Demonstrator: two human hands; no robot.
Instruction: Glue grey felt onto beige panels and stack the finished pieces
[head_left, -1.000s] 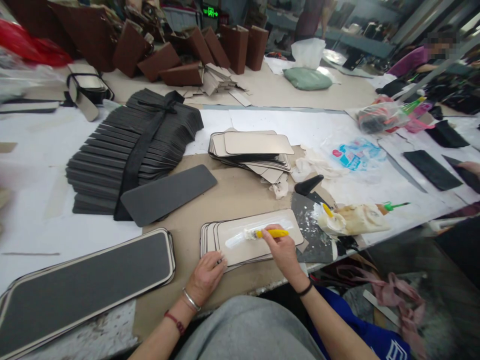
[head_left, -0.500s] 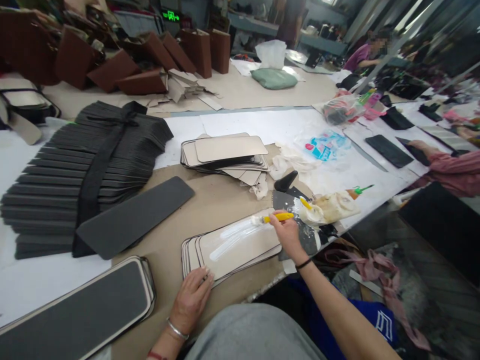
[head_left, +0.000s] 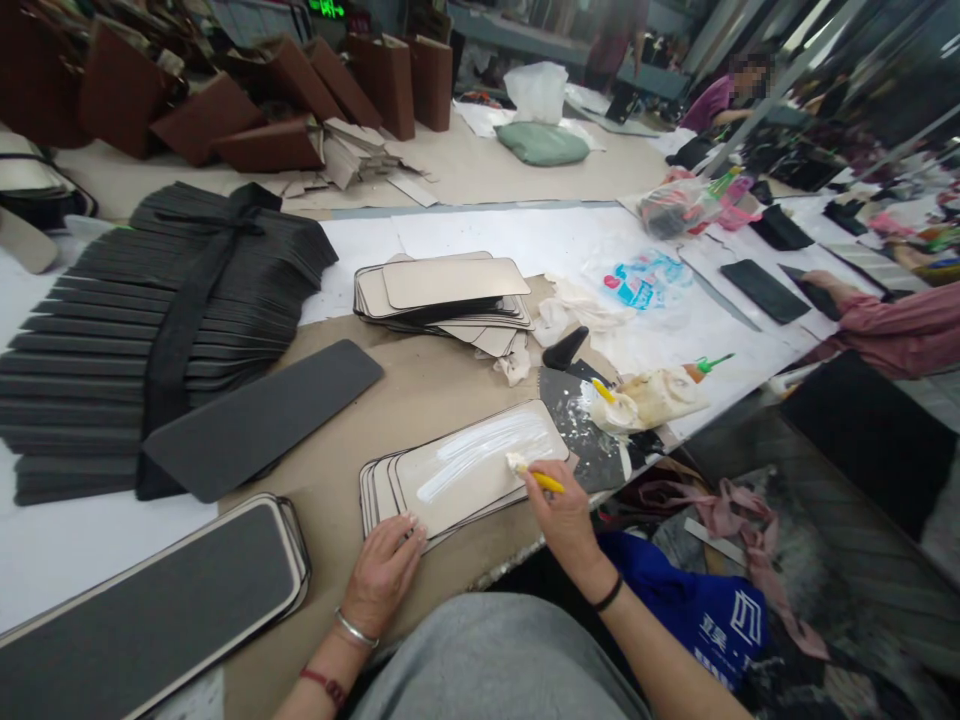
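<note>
My right hand (head_left: 564, 508) is closed round the yellow handle of a glue brush (head_left: 541, 480), its pale bristles at the right part of the top beige panel (head_left: 480, 490). White wet streaks run along that panel, which lies on a fanned stack of similar round-cornered panels. My left hand (head_left: 386, 572) rests with fingers stretched out on the near left corner of the stack. To the right, a white-crusted glue container (head_left: 649, 398) lies on a dark, white-spattered sheet (head_left: 581, 425), with a second yellow handle at its mouth.
Another stack of beige panels (head_left: 454, 285) sits beyond. Left are a tied bundle of dark grey strips (head_left: 97, 330), a loose dark panel (head_left: 270, 415) and a dark-topped panel pile (head_left: 150, 620). Brown boxes (head_left: 382, 85) stand at the back. A co-worker's pink sleeve (head_left: 896, 325) is at right.
My right hand has drawn the brush down towards the panel's near edge. The white streaks on the panel are wider. My left hand stays at the corner; the view has shifted slightly.
</note>
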